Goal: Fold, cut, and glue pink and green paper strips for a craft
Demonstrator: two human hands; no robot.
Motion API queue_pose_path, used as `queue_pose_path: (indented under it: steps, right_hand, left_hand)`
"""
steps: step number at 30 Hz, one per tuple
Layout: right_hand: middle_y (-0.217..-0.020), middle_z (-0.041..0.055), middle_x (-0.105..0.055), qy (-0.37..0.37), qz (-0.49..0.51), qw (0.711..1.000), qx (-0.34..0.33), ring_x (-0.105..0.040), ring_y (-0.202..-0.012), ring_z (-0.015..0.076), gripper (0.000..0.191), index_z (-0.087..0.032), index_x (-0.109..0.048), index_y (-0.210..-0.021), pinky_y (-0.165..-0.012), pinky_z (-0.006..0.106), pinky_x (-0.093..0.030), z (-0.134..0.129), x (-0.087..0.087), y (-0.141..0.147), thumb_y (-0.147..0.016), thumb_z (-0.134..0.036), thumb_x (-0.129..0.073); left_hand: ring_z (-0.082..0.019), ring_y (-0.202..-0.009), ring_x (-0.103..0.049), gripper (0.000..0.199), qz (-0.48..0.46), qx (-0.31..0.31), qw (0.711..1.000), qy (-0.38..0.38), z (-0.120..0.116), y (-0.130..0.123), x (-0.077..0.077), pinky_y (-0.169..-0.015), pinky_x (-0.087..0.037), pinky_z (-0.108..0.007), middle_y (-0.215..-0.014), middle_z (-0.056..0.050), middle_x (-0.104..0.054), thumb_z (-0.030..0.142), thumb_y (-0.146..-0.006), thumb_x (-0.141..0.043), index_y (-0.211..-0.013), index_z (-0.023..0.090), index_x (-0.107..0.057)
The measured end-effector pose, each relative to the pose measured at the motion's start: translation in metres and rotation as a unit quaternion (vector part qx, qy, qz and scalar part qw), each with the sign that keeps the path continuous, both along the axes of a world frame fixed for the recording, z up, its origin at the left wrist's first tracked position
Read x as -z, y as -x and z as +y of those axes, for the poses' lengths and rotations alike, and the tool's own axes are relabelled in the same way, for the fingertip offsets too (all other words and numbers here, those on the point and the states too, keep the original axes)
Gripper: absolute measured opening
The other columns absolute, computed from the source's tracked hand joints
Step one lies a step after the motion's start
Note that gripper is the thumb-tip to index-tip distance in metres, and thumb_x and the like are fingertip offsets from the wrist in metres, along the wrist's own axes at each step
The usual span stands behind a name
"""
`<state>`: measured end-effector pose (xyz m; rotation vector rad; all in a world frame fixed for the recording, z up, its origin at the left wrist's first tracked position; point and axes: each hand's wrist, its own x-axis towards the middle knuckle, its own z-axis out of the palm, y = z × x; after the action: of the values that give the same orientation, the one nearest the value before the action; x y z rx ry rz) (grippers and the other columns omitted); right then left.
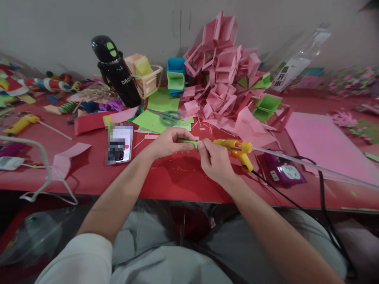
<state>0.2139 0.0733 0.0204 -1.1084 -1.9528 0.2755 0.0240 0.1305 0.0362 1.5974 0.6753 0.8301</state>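
Observation:
Between my two hands is a small green paper strip, held over the red tabletop. My left hand pinches its left part between thumb and fingers. The fingers of my right hand are closed on its right end, and most of it is hidden by them. Just beyond my right hand lies a yellow glue gun with a long clear glue stick out of its back. Green-handled scissors rest on green paper sheets behind my left hand.
Folded pink paper pieces pile up at the back. A black thermos and a tilted plastic bottle flank them. A phone lies left, a purple power socket right. The table's front edge is close to me.

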Motion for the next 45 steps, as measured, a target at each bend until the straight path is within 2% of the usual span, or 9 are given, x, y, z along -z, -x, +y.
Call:
queue_pose_path:
  steps: [6,11,16,21,25,29,35,41,45]
  right_hand:
    - [-0.064,-0.0010,-0.050,0.117,0.036,0.991,-0.052,-0.048,-0.057,0.0143,0.036,-0.023,-0.043,-0.076,-0.058,0.030,-0.035,-0.003,-0.008,-0.003,-0.106,-0.040,-0.034]
    - [-0.065,-0.0020,-0.048,0.134,0.039,0.989,-0.055,-0.046,-0.057,0.0148,0.032,-0.024,-0.042,-0.079,-0.057,0.030,-0.033,-0.002,-0.005,-0.003,-0.104,-0.043,-0.041]
    - [-0.067,-0.0002,-0.050,0.166,0.032,0.984,-0.056,-0.050,-0.060,0.0167,0.034,-0.024,-0.042,-0.080,-0.059,0.031,-0.034,0.000,-0.001,-0.002,-0.106,-0.042,-0.034]
    - [-0.069,0.0012,-0.053,0.122,-0.006,0.992,-0.021,-0.051,-0.060,0.0186,0.025,-0.024,-0.040,-0.085,-0.059,0.032,-0.034,0.003,0.005,-0.002,-0.106,-0.036,-0.033]
    - [-0.070,0.0019,-0.054,0.079,0.004,0.997,0.003,-0.051,-0.061,0.0190,0.022,-0.024,-0.041,-0.087,-0.059,0.032,-0.035,0.003,0.008,-0.004,-0.105,-0.035,-0.034]
    - [-0.072,0.0024,-0.054,0.044,0.011,0.999,0.020,-0.052,-0.064,0.0197,0.021,-0.025,-0.042,-0.088,-0.061,0.033,-0.036,0.000,0.007,-0.006,-0.105,-0.033,-0.034]
    - [-0.071,0.0018,-0.052,0.034,0.021,0.999,0.014,-0.051,-0.064,0.0189,0.022,-0.025,-0.041,-0.086,-0.061,0.032,-0.037,-0.002,0.005,-0.002,-0.106,-0.032,-0.034]
    - [-0.071,0.0010,-0.052,0.035,0.049,0.998,0.003,-0.051,-0.063,0.0173,0.024,-0.025,-0.042,-0.084,-0.061,0.031,-0.038,-0.001,0.004,0.002,-0.105,-0.031,-0.036]
    - [-0.071,0.0014,-0.053,0.044,0.031,0.998,-0.015,-0.051,-0.063,0.0179,0.024,-0.024,-0.043,-0.084,-0.062,0.032,-0.038,-0.001,0.006,0.000,-0.105,-0.033,-0.036]
  left_hand:
    - [-0.013,-0.066,-0.064,0.036,0.024,-0.045,0.999,-0.007,-0.001,0.001,-0.003,-0.064,-0.053,-0.026,-0.074,-0.003,-0.071,0.044,-0.069,-0.087,-0.081,0.014,-0.071]
    - [-0.013,-0.064,-0.064,0.041,0.048,-0.067,0.996,-0.025,-0.003,0.000,-0.003,-0.061,-0.052,-0.025,-0.073,-0.003,-0.071,0.049,-0.067,-0.088,-0.078,0.014,-0.069]
    - [-0.014,-0.068,-0.065,0.039,0.059,-0.060,0.995,-0.047,-0.004,-0.001,0.000,-0.065,-0.053,-0.027,-0.076,-0.004,-0.072,0.047,-0.068,-0.087,-0.079,0.014,-0.069]
    - [-0.017,-0.081,-0.070,0.035,0.065,-0.055,0.993,-0.078,-0.001,0.005,-0.002,-0.076,-0.056,-0.029,-0.091,-0.007,-0.075,0.038,-0.069,-0.087,-0.091,0.015,-0.074]
    - [-0.020,-0.088,-0.073,0.037,0.061,-0.028,0.996,-0.052,0.002,0.018,-0.008,-0.079,-0.058,-0.029,-0.098,-0.008,-0.078,0.035,-0.071,-0.086,-0.101,0.017,-0.077]
    - [-0.020,-0.084,-0.074,0.033,0.052,-0.051,0.997,-0.036,0.003,0.024,-0.010,-0.079,-0.060,-0.030,-0.092,-0.007,-0.079,0.036,-0.072,-0.086,-0.098,0.017,-0.079]
    - [-0.018,-0.074,-0.074,0.021,0.040,-0.106,0.989,-0.091,-0.003,0.017,-0.007,-0.074,-0.060,-0.029,-0.080,-0.005,-0.078,0.036,-0.075,-0.083,-0.086,0.019,-0.078]
    - [-0.016,-0.066,-0.071,0.012,0.048,-0.111,0.988,-0.099,-0.004,0.016,-0.006,-0.067,-0.057,-0.027,-0.070,-0.004,-0.073,0.026,-0.076,-0.077,-0.078,0.017,-0.070]
    - [-0.016,-0.068,-0.069,0.014,0.081,-0.089,0.989,-0.084,-0.001,0.018,-0.006,-0.066,-0.055,-0.027,-0.071,-0.004,-0.072,0.028,-0.078,-0.075,-0.079,0.016,-0.067]
